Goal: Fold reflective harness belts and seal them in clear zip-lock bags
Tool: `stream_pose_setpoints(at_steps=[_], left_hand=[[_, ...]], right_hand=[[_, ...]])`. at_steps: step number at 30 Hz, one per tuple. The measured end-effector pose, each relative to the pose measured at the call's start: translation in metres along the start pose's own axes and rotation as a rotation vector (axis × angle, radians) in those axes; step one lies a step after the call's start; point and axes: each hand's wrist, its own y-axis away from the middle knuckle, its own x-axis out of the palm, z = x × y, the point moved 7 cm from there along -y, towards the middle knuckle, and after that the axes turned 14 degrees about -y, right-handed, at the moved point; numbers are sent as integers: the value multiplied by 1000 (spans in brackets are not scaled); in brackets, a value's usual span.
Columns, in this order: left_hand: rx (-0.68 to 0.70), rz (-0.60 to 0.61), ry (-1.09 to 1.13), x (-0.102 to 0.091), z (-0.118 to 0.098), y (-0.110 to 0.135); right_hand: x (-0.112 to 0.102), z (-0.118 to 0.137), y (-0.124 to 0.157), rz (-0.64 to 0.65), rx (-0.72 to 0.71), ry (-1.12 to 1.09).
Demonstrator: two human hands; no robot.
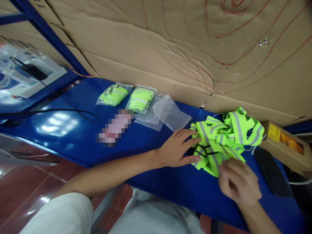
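Note:
A loose heap of neon-yellow reflective straps (211,130) with grey bands and black buckle-like parts lies on the blue table (151,156). It looks like a high-visibility vest or harness. My left hand (179,149) is at its left edge, fingers spread, fingertips touching or just over the fabric. My right hand (240,182) is at the heap's near right edge, blurred by motion. Its fingers look curled together; what they hold, if anything, is hidden.
Two bagged neon-yellow bundles (140,100) and flat clear plastic bags (172,112) lie along the cardboard wall (151,61). A pixelated pinkish item (115,126) sits nearer. At right are a dark phone-like slab (273,172) and a brown box (287,146). A black cable (48,113) crosses the left.

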Motion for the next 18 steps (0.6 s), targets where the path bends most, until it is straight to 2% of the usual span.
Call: stream_pose_setpoints(at_steps=[2, 3, 4, 6, 9, 11, 12, 14, 16, 18], left_hand=[[9, -1, 33, -4, 0, -1], [43, 22, 26, -2, -3, -1], [87, 55, 4, 2, -7, 0], [166, 123, -54, 12, -15, 2], [204, 171, -93, 21, -19, 4], [199, 169, -87, 20, -18, 4], [195, 164, -82, 18, -18, 4], [193, 160, -69, 15, -18, 4], [206, 186, -44, 14, -19, 5], [214, 231, -13, 16, -19, 6]], right_hand=[[10, 35, 7, 107, -267, 89], [11, 46, 9, 115, -348, 136], [10, 50, 7, 106, -356, 154], [0, 42, -2, -9, -264, 117], [-26, 11, -13, -285, -49, 30], [-31, -16, -19, -319, 130, 59], [-28, -29, -21, -263, 220, 90], [-14, -50, -22, -66, 346, 152], [1, -63, -19, 123, 398, 194], [11, -69, -14, 214, 434, 190]])
